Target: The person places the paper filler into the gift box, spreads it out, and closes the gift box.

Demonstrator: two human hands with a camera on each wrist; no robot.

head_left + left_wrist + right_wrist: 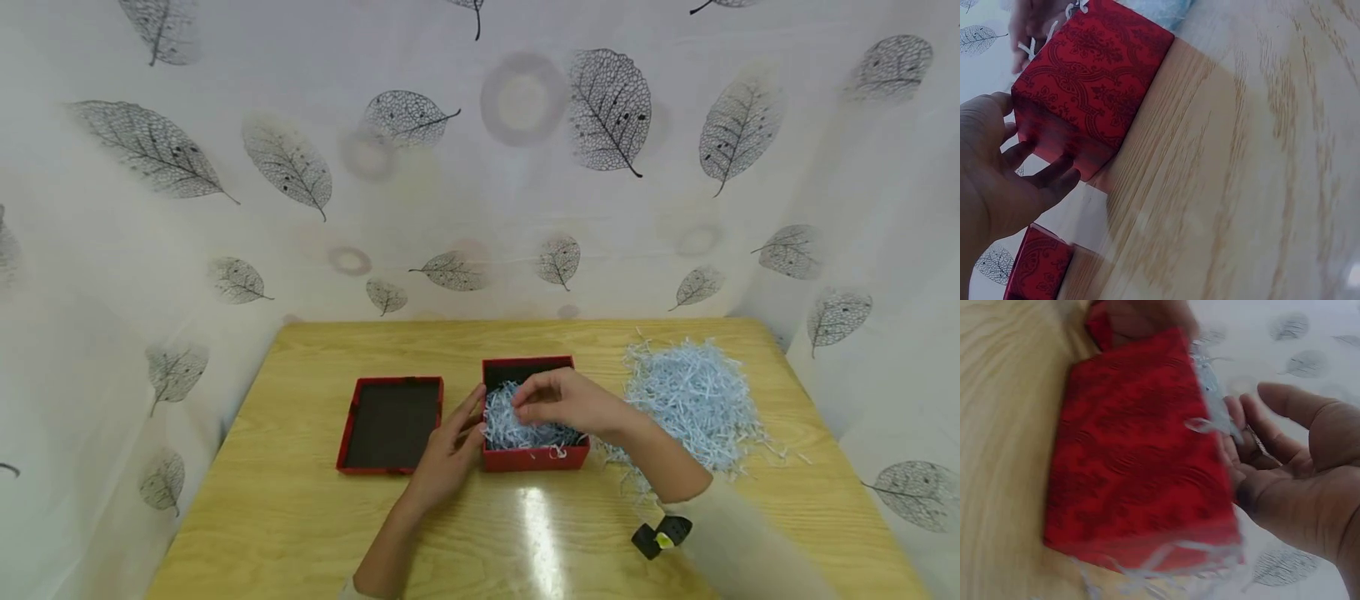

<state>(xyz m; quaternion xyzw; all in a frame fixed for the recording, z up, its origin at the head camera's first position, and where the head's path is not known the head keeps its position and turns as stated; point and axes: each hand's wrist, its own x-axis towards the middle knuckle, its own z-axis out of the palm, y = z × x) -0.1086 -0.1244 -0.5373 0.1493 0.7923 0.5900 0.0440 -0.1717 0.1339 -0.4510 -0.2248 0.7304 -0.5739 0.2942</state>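
Observation:
A red patterned box [536, 460] stands on the table, with pale blue shredded paper [504, 425] inside. My left hand [447, 462] rests its fingers against the box's left side; the left wrist view shows them spread along that wall. Over the box's opening is my right hand [566, 404], its fingers loosely bent at the shredded paper. In the right wrist view the thumb [1294, 403] stands apart from the other fingers, which are partly hidden behind the box wall. A few paper strands [1200, 425] hang over the rim.
A shallow red box lid [390, 425] with a dark inside lies left of the box. To the right, a large loose heap of shredded paper [690, 400] spreads over the wooden table [300, 500]. Leaf-patterned cloth [480, 208] surrounds the table at the back and sides.

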